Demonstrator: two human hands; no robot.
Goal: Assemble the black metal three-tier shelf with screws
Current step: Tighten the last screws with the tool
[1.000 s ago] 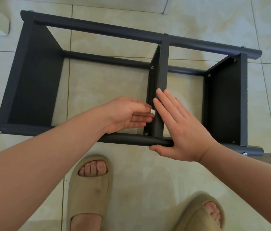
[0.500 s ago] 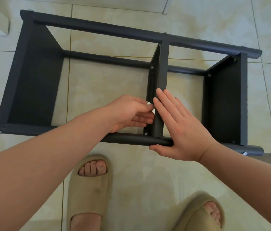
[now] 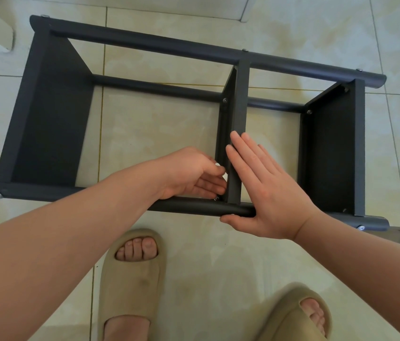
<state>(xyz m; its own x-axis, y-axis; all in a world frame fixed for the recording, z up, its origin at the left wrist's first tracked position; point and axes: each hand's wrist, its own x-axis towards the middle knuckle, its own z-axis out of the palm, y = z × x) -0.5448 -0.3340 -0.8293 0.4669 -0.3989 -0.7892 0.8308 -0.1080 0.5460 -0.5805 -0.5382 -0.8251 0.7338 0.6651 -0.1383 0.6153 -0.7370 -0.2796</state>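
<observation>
Bracing matte black panel (image 3: 239, 112), right hand (image 3: 267, 193) flat; left hand (image 3: 189, 172) pinches white bit (image 3: 217, 165).

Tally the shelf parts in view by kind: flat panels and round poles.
Flat panels: 3
Round poles: 3
Total: 6
</observation>
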